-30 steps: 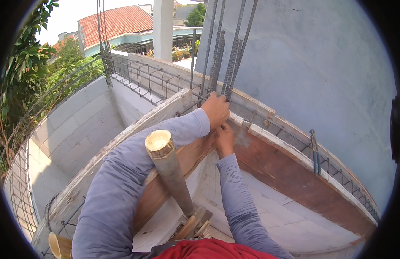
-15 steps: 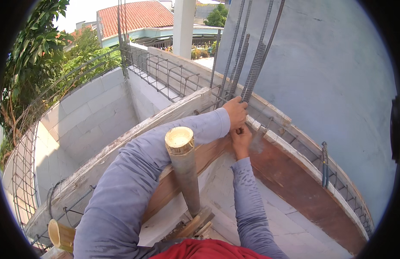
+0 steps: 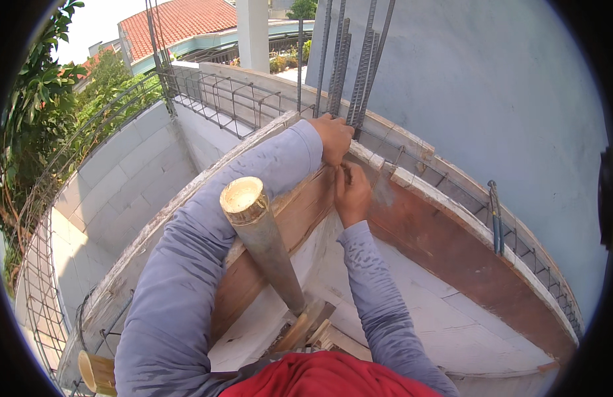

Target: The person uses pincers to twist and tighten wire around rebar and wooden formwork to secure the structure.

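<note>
My left hand (image 3: 334,139) is at the corner where two formwork boards meet, right beside the upright rebars (image 3: 367,79). Its fingers are curled; what they grip is hidden. Just below, my right hand (image 3: 353,193) is closed in a pinch near the corner, against the inner side of the boards. Anything between its fingertips is too small to make out. My left forearm lies across the rough plank (image 3: 181,188) on the left. A brown-faced board (image 3: 445,245) runs down to the right from my right hand.
A bamboo pole (image 3: 270,248) stands upright near my left arm, another bamboo end (image 3: 98,372) at lower left. Pincers with blue handles (image 3: 497,225) hang over the right board's edge. Rebar cages (image 3: 220,99) run along the wall tops. A grey wall (image 3: 492,99) rises at right.
The view has shifted, so the scene sits lower and further left in places. Both hands stay at the board corner; my right hand has turned slightly and is a little further below the left.
</note>
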{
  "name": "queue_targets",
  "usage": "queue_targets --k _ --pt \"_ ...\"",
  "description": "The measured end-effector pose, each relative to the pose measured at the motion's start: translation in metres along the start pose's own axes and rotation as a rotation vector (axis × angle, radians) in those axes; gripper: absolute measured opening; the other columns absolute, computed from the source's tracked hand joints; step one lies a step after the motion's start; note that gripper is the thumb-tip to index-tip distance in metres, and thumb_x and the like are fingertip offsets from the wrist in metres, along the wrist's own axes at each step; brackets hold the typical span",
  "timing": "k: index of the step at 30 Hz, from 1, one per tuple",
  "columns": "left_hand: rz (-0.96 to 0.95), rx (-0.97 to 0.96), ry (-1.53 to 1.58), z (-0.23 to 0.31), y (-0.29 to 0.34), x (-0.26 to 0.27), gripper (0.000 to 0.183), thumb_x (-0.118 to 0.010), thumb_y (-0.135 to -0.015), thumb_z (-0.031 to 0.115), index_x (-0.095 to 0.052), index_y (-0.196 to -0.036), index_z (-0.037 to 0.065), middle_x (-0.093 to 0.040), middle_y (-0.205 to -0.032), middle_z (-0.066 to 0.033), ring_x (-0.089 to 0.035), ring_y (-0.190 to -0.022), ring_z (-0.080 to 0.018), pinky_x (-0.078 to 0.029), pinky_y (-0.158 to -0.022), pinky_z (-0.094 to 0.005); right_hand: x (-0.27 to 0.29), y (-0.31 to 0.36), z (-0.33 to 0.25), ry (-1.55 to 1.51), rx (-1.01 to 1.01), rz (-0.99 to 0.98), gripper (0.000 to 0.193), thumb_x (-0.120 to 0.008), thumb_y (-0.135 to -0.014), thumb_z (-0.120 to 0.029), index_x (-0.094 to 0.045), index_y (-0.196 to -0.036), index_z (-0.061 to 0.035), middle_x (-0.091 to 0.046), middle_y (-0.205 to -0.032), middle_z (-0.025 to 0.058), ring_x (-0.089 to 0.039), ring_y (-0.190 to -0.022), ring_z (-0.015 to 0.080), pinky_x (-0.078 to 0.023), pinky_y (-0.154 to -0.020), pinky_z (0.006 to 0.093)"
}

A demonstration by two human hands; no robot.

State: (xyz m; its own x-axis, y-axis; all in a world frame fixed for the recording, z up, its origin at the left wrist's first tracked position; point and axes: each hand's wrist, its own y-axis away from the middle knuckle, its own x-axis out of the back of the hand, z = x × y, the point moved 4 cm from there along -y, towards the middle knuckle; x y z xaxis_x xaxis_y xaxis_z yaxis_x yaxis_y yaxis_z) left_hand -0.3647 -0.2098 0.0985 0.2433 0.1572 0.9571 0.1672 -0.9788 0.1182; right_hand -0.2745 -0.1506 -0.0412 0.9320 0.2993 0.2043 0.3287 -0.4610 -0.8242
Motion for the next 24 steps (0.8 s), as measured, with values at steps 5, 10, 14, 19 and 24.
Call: queue_targets --k 5,10,14,19,24 --pt "0.345 -0.084 0.496 -0.05 0.015 0.011 0.024 -0.066 -0.09 0.021 -0.08 -0.106 0.01 -0.074 -0.111 -0.0142 -0.07 -0.103 -0.0336 -0.054 -0.094 -0.0421 -0.001 0.011 -0.007 -0.191 -0.281 -0.072 0.017 -0.068 -0.096 -0.02 -0.072 -0.1 -0.0034 -0.071 -0.082 0.0133 -0.067 -0.067 0.0237 -0.052 -0.065 0.0362" --pt "0.398 0.2 0.405 -0.1 0.057 0.006 0.023 -0.062 -0.091 0.011 -0.079 -0.106 0.009 -0.075 -0.116 -0.0144 -0.07 -0.106 -0.0329 -0.054 -0.094 -0.043 0.006 -0.015 -0.013 -0.303 -0.339 -0.203 0.018 -0.071 -0.094 -0.02 -0.073 -0.093 -0.002 -0.064 -0.068 0.0048 -0.056 -0.06 0.0113 -0.047 -0.059 0.0305" --pt "0.364 0.147 0.488 -0.094 0.062 -0.015 0.024 -0.06 -0.091 0.009 -0.079 -0.107 0.008 -0.073 -0.12 -0.0149 -0.068 -0.112 -0.0321 -0.053 -0.097 -0.0424 0.002 -0.023 0.004 -0.569 -0.47 -0.241 0.019 -0.073 -0.092 -0.019 -0.073 -0.09 -0.0008 -0.061 -0.071 -0.0043 -0.051 -0.064 0.0048 -0.042 -0.059 0.025" --pt "0.338 0.101 0.616 -0.086 0.053 -0.022 0.026 -0.062 -0.091 0.009 -0.078 -0.112 0.008 -0.074 -0.12 -0.0135 -0.068 -0.113 -0.0317 -0.052 -0.098 -0.0408 -0.006 -0.045 -0.003 -0.621 -0.603 -0.356 0.017 -0.075 -0.09 -0.017 -0.073 -0.089 0.0001 -0.063 -0.074 -0.0049 -0.053 -0.066 0.005 -0.042 -0.061 0.0241" --pt "0.13 0.146 0.652 -0.099 0.051 -0.021 0.022 -0.071 -0.089 0.011 -0.079 -0.109 0.009 -0.075 -0.119 -0.0108 -0.068 -0.113 -0.0267 -0.051 -0.098 -0.0392 0.001 -0.081 -0.012 -0.473 -0.471 -0.633 0.016 -0.072 -0.09 -0.016 -0.075 -0.092 -0.0004 -0.07 -0.081 -0.0006 -0.059 -0.072 0.0087 -0.048 -0.069 0.027"
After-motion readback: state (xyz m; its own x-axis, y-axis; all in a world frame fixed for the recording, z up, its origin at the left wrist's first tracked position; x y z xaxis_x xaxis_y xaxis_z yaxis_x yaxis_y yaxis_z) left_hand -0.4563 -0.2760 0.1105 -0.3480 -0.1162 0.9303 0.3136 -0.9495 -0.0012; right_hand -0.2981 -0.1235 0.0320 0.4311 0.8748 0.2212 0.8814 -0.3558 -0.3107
